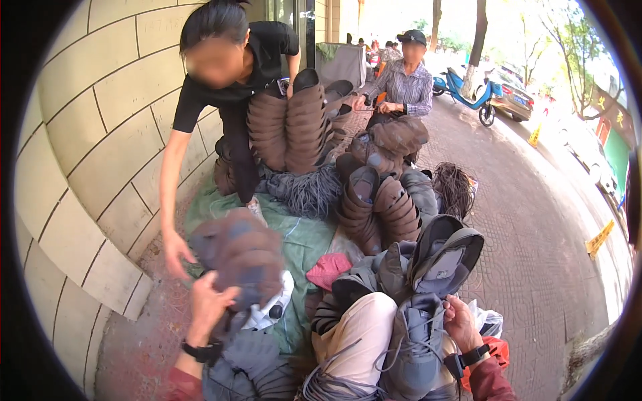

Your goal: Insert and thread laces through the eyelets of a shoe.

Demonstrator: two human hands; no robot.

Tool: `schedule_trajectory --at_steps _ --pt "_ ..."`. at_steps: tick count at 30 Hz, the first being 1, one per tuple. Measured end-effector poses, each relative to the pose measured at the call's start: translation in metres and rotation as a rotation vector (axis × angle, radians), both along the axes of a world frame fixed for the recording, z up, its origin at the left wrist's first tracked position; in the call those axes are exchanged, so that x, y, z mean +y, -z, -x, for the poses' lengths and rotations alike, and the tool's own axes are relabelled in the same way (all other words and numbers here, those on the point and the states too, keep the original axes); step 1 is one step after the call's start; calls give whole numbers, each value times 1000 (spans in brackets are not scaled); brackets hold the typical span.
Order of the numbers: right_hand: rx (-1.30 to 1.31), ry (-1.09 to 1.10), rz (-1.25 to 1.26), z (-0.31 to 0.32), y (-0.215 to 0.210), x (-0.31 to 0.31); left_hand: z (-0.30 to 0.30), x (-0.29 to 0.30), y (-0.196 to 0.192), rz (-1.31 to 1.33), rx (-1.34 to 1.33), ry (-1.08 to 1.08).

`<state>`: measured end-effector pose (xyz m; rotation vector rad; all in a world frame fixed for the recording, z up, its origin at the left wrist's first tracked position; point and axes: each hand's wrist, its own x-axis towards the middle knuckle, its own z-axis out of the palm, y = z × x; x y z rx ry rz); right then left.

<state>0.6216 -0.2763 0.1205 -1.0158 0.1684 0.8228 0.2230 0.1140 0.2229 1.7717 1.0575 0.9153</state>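
My left hand point(212, 304) is beside a blurred stack of brown shoe uppers point(247, 250), thumb and forefinger apart; whether it touches the stack is unclear. My right hand point(461, 325) is closed at the lace edge of a grey shoe upper point(414, 347) that lies over my lap, its grey laces hanging loose. Just beyond it, more grey uppers point(445, 257) stand with their openings up. A co-worker's hand point(177, 254) reaches down with spread fingers at the left of the brown stack.
Nested brown uppers point(304, 127) and bundled grey laces point(304, 190) rest on a green sheet point(301, 234). A pink cloth point(329, 269) lies before my knee. Grey uppers point(251, 367) are piled low at left. A second person sits beyond; a tiled wall point(127, 113) borders the left.
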Motion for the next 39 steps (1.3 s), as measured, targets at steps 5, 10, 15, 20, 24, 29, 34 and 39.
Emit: schedule_trajectory --at_steps 5,10,15,20,24,29,34,39 --pt "8 36 -45 3 4 -1 -80 4 33 42 82 249" --pt "74 39 -171 10 6 -6 -138 24 59 363 -209 211" --pt "47 40 -193 19 3 -10 -176 -4 68 358 -177 263" --pt "89 -13 -176 13 11 -19 -178 -4 73 347 -73 302" --pt "-36 -114 -139 5 -1 -18 -166 3 57 -96 51 135" --pt "-79 -73 -180 -18 -23 -15 -169 -74 -2 -448 138 356" --pt "-431 -30 138 0 -56 -18 -176 -188 -2 -263 57 826" --pt "-796 -62 246 26 -62 -40 -157 -227 17 -249 146 828"
